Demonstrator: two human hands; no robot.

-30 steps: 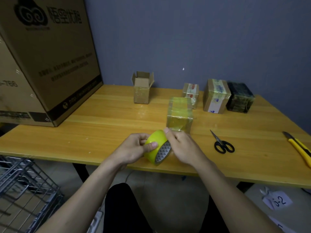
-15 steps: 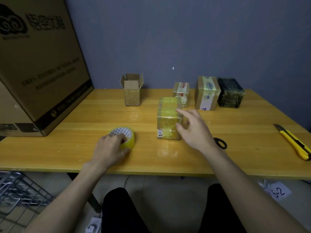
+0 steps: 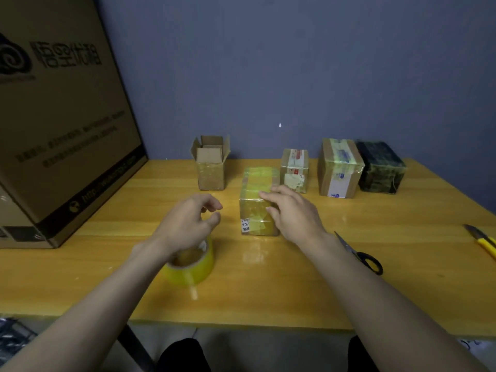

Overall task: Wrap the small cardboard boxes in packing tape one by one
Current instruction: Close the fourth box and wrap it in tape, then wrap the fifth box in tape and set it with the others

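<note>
**Taped box at centre frame, roll set down beside it**

Yellow wooden table [image 3: 349, 264] runs across the frame against a blue-grey wall. At upper left we see a large printed carton [image 3: 61, 124] standing on the table's end. Along the back edge stand four small boxes: an open-topped box [image 3: 210, 167] with its flaps up, whose inside we cannot make out; a labelled box [image 3: 294, 169]; a taller taped box [image 3: 339, 169]; and a black-wrapped box [image 3: 381, 167] at the right, just beside it. Scissors [image 3: 361, 255] lie at right of centre, partly hidden behind our right forearm, and a yellow utility knife [image 3: 483, 241] lies at the right edge.

At centre frame sits the yellow-taped box [image 3: 255, 208], upright, its long axis running away from us toward the wall, a white label low on its near face. Our right hand [image 3: 295, 213] rests on its right side, fingers extended over the top edge and covering that corner. Our left hand [image 3: 188, 224] hovers with fingers loosely curled, holding nothing, above the tape roll [image 3: 192, 267], which lies flat on the table, hole upward, left of the box and nearer us; the wrist hides part of its rim.
</note>
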